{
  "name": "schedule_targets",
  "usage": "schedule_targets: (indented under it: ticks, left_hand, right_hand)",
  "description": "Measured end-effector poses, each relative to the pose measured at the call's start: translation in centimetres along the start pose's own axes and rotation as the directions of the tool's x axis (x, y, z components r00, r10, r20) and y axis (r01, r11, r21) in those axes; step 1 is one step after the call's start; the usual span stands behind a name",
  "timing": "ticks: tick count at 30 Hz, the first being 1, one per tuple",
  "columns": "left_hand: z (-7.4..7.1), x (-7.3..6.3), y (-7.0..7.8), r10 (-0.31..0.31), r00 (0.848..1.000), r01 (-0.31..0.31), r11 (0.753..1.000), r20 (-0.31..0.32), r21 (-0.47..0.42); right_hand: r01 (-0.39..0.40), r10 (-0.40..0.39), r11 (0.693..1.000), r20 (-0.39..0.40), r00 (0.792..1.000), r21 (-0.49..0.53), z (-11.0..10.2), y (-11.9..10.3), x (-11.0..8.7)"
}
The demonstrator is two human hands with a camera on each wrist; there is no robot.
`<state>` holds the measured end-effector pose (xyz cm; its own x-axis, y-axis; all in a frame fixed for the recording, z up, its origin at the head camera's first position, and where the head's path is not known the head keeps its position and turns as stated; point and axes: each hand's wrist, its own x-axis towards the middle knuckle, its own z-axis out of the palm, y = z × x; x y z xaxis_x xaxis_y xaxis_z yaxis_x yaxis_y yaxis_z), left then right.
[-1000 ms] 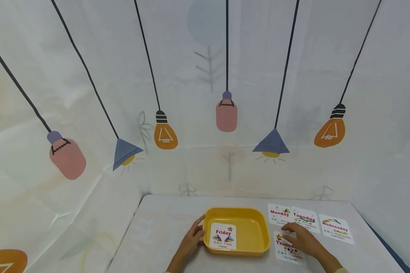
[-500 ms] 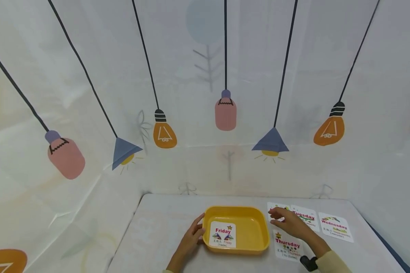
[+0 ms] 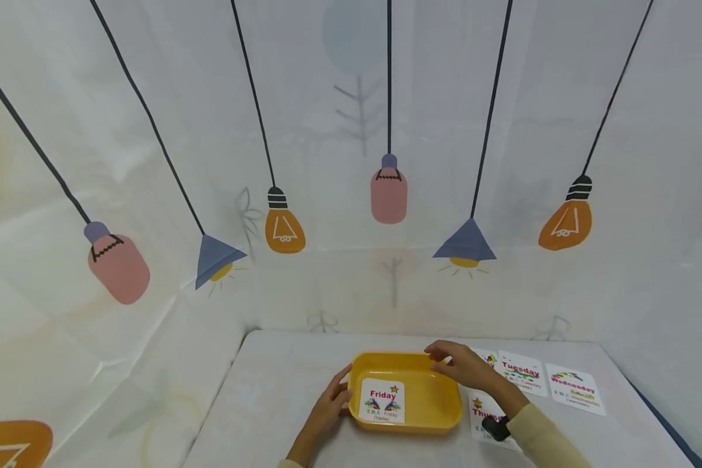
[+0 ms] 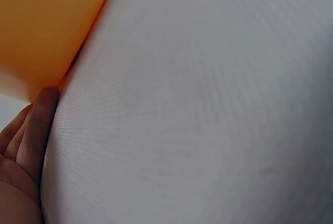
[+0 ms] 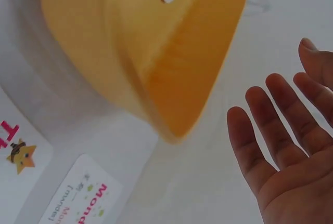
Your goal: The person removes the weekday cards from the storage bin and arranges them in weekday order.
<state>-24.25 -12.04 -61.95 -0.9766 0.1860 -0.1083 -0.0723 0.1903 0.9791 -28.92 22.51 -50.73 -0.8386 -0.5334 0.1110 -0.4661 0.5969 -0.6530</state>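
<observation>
A yellow tray (image 3: 431,404) stands on the table with a white "Friday" card (image 3: 382,411) lying in its left part. My left hand (image 3: 326,408) rests against the tray's left side; in the left wrist view its straight fingers (image 4: 39,125) touch the yellow wall. Over the tray's back right corner hovers my right hand (image 3: 465,367), holding nothing. The right wrist view shows its fingers (image 5: 283,125) spread and relaxed beside the tray corner. A "Thursday" card (image 3: 481,411) lies right of the tray, partly hidden under the right forearm.
Behind the right hand lie a "Monday" card (image 5: 86,195), partly covered in the head view, and a "Tuesday" card (image 3: 523,374). A "Wednesday" card (image 3: 575,390) is farther right. A white lamp-patterned sheet (image 3: 351,286) hangs behind the table (image 3: 281,377).
My right hand has moved from above the Thursday card leftward and back, past the Monday card, to the tray's back right corner. My left hand and the Friday card stay put.
</observation>
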Motion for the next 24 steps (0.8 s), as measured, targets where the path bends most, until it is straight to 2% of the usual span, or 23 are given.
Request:
schedule_targets:
  ticks: [5,8,13,24]
  left_hand:
    - [0.1,-0.1,0.0,-0.002,1.0,0.001,1.0,-0.01,-0.004]
    - [0.1,0.0,-0.1,0.015,1.0,-0.015,1.0,0.002,-0.006]
    - [0.3,-0.1,-0.1,-0.001,1.0,0.001,1.0,0.004,-0.004]
    - [0.3,-0.1,-0.3,-0.017,1.0,0.017,1.0,-0.004,-0.007]
  right_hand:
    - [0.065,-0.065,0.998,0.034,0.997,0.001,1.1,-1.3,1.6]
    - [0.084,-0.084,0.996,0.05,0.995,-0.002,1.6,-1.9,2.5]
    - [0.116,-0.116,0.993,0.085,0.99,0.003,2.6,-2.5,3.9]
    - [0.187,-0.176,0.98,0.146,0.974,-0.066,4.7,-2.9,5.6]
